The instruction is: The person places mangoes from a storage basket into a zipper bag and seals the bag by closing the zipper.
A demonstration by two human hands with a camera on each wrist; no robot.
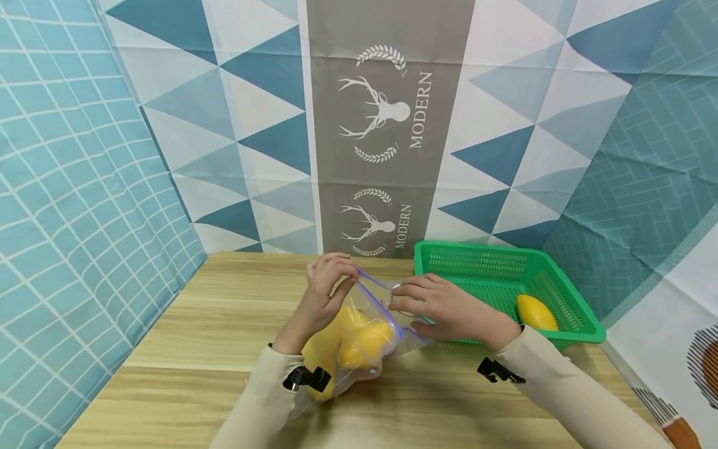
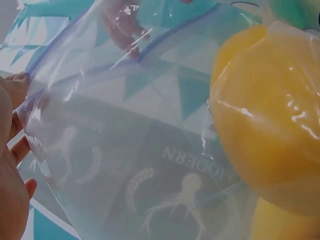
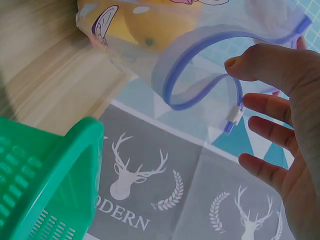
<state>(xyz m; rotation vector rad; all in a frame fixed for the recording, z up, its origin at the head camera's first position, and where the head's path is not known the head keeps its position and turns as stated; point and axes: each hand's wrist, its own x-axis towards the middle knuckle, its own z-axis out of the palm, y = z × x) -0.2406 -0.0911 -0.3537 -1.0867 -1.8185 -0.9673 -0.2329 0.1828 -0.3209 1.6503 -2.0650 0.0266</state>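
Note:
A clear zip bag (image 1: 363, 373) with a purple-blue seal strip (image 3: 176, 75) sits on the table, several yellow mangoes (image 1: 366, 344) inside it. Its mouth gapes between the two hands. My left hand (image 1: 328, 284) pinches the left end of the rim between thumb and fingers. At the opposite side, my right hand (image 1: 445, 307) has its fingers extended beside the rim. A white slider (image 3: 236, 114) on the strip lies by the right fingertips in the right wrist view. The thumb and fingers there stand apart. Through the film, the left wrist view shows a mango (image 2: 272, 115) close up.
Right of the bag stands a green perforated basket (image 1: 566, 284), holding one yellow mango (image 1: 536, 313). The wooden table (image 1: 213, 330) meets a patterned cloth backdrop (image 1: 387, 125) at its far edge. Blue checked cloth (image 1: 73, 187) hangs along the left side.

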